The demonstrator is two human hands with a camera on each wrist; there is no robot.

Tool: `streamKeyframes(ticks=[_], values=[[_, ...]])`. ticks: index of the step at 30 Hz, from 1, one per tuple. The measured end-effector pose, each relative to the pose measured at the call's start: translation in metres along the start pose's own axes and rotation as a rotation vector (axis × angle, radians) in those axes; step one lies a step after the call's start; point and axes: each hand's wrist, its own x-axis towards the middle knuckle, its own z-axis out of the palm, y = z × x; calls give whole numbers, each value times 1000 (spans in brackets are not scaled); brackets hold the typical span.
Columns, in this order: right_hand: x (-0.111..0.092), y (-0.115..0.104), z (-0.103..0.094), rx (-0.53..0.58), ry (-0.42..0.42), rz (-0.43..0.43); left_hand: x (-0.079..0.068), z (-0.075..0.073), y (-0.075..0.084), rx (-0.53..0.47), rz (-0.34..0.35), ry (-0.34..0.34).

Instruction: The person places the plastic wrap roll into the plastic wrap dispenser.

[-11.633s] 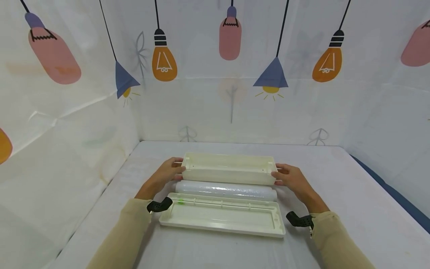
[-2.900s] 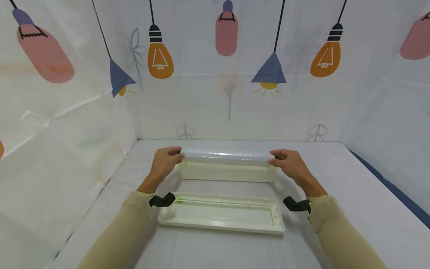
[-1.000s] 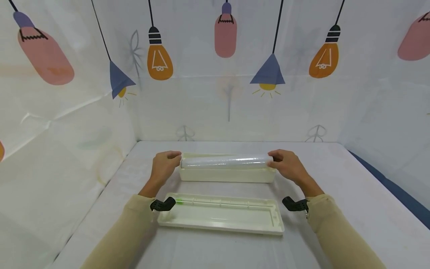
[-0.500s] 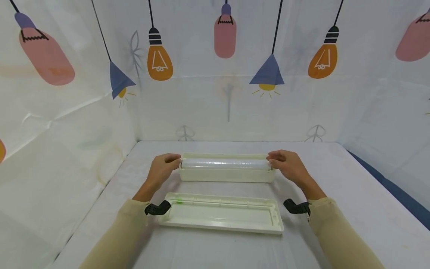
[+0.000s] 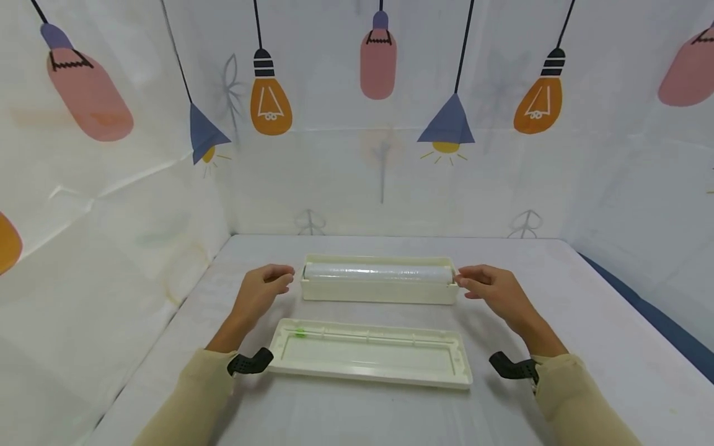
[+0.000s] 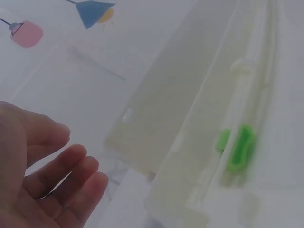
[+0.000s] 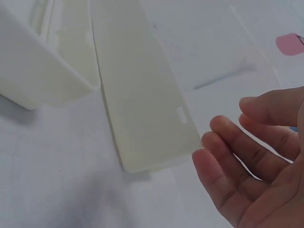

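A roll of plastic film (image 5: 379, 272) lies lengthwise inside the cream plastic box (image 5: 379, 292) at the back of the table. In front of the box is its long lid (image 5: 368, 359), inner side up, with a green slider (image 6: 242, 148) on its rail. My left hand (image 5: 259, 296) hovers off the box's left end, holding nothing, fingers loosely bent. At the right end, my right hand (image 5: 500, 297) has its fingertips close to the box corner; whether they touch it I cannot tell. In the right wrist view its relaxed fingers hold nothing.
A white cover (image 5: 357, 415) lies over the table. Pale curtains with printed lamps (image 5: 390, 167) stand behind it and at the sides. Each wrist wears a black strap mount (image 5: 251, 361).
The box went to the back, and the film roll was lifted, lowered right end last into the box, then let go. Both hands have since drawn outward from the roll's ends.
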Motion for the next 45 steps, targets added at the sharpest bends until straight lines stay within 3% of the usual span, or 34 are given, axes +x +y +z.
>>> streamKeyframes(ticks=[6,13,23,31,45], values=[[-9,7,3,29,-19,-5,-4,-2,-6,24,-66,-52],[-19,13,7,56,-120,10,-10,-5,-15,66,-122,-119],[-27,20,10,57,-289,47,-15,-11,-24,170,-93,-277],[-29,24,11,-7,-403,57,-18,-16,-31,163,-119,-360],[-29,26,18,-21,-398,0,-16,-23,-31,200,-48,-471]])
